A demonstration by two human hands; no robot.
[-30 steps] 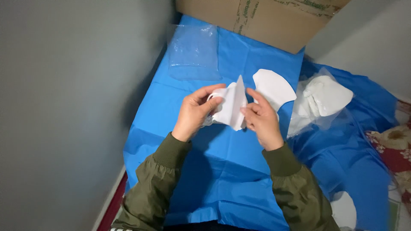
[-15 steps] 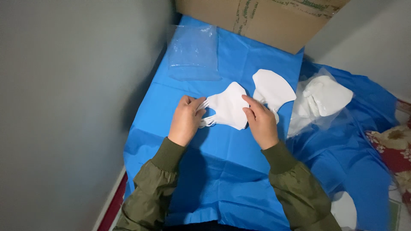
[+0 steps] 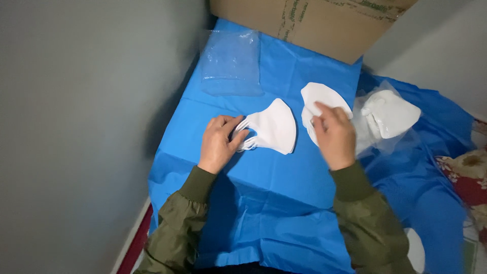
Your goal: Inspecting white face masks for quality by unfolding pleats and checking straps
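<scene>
Head view, looking down on a blue cloth point(image 3: 264, 203) spread over a surface. At its centre lies a folded white mask point(image 3: 274, 127), flat on the cloth, its ear loops fanned out toward 9 o'clock. The left hand point(image 3: 219, 143) sits at the mask's 9 o'clock, fingers loosely curled, fingertips touching those loops (whether it pinches them or only rests on them cannot be told). The right hand point(image 3: 334, 137) lies at the mask's 3 o'clock, clear of it, fingers spread fairly wide and pressed flat on a small stack of white masks point(image 3: 317, 96); it grips nothing that shows. So the folded mask lies between the two hands, touched only from the left. At 3 o'clock of the right hand a clear bag with a white mask inside point(image 3: 388, 116) rests on the cloth. An empty clear plastic sleeve point(image 3: 231, 63) lies at 11 o'clock of the folded mask, and a cardboard box point(image 3: 314, 23) stands at 12 o'clock along the far edge.
</scene>
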